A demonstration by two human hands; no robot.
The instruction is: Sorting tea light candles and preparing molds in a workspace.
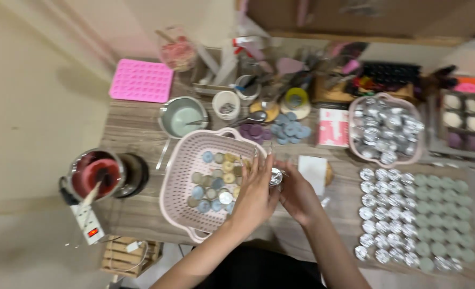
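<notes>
Small shiny metal cup [275, 176], round, foil-like, pinched between left hand [254, 195] and right hand [297, 194], fingers of both closed on it, just right of pink perforated plastic basket [179, 176]. Inside basket: loose round wax discs, blue, tan, grey; blurred, count unclear. Second pink basket [385, 130] heaped with empty foil cups. Wood-grain table [133, 128]. Two baskets, one pink silicone mould [141, 80].

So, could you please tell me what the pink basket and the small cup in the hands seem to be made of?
The pink basket looks like matte moulded plastic, given its slotted walls. The small cup, held between the left hand and right hand, looks like thin shiny metal, probably foil.
</notes>
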